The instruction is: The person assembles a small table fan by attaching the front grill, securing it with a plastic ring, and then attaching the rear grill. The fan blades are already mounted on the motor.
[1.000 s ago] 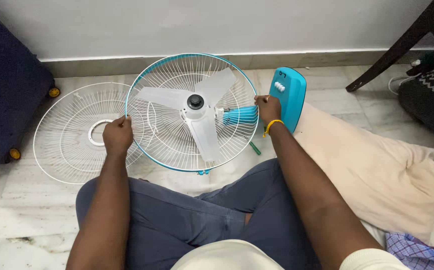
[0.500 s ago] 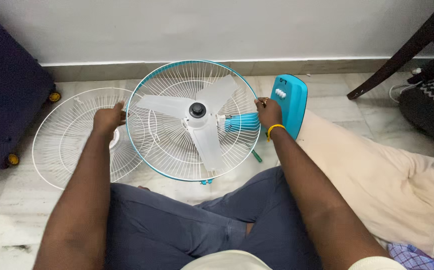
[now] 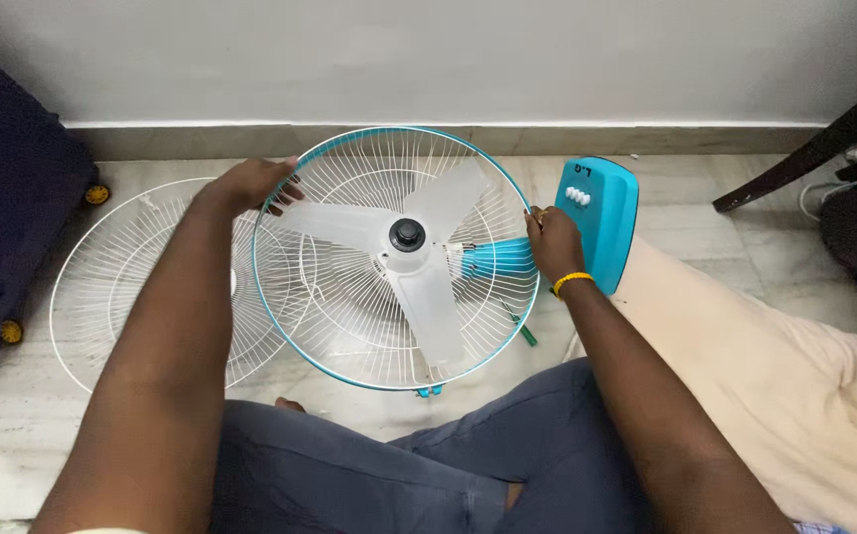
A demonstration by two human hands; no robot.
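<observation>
A seated person steadies a teal-rimmed fan guard (image 3: pixel 295 297), blades still mounted, at centre frame, its face tilted toward the camera. The left hand (image 3: pixel 251 183) curls fingers over the rim's upper left; the right hand (image 3: pixel 555 242) grips the rim's right edge beside the teal motor housing (image 3: pixel 496 257). A loose white grille (image 3: pixel 117 272) lies at left.
</observation>
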